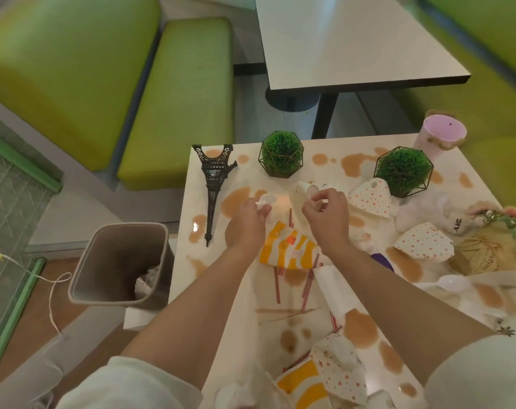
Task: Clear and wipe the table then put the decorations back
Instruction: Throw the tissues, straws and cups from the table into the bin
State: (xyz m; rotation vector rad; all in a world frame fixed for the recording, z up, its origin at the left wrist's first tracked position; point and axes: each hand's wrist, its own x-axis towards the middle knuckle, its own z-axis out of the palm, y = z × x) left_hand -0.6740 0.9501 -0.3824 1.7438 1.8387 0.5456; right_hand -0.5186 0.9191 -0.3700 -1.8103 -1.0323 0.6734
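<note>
My left hand (246,222) pinches a crumpled tissue (264,201); my right hand (327,215) pinches a paper scrap (305,188). I'd carry both left over the bin (118,261), then let go.

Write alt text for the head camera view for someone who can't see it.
Two hands, left hand and right hand, each pinch crumpled tissue over a stained white table littered with paper cups and straws; a bin stands at its left.

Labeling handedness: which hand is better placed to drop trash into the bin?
Left. The left hand already grips a crumpled tissue and is on the trash bin side; the right hand is farther away.
</note>
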